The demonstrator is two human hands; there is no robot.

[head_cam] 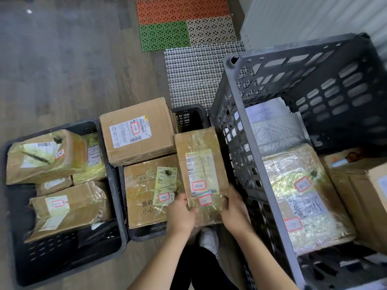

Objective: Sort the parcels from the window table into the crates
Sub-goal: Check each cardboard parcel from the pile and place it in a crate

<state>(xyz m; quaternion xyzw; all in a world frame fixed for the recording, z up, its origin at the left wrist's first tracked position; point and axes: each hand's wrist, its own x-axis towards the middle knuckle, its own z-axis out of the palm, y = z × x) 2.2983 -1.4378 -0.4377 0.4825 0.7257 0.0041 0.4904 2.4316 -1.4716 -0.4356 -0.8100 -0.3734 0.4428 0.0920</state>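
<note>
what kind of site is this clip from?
Probably a small parcel pickup or sorting room: taped cardboard parcels with shipping labels and handwritten tags, packed into black floor crates and a tall grey crate, on wood-look flooring with plastic mats.

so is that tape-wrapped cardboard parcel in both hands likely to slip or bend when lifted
The tape-wrapped brown cardboard parcel probably stays stiff: its edges look straight. Its glossy clear tape may be slippery, so gripping its near end with the left hand and right hand seems sensible.
</note>
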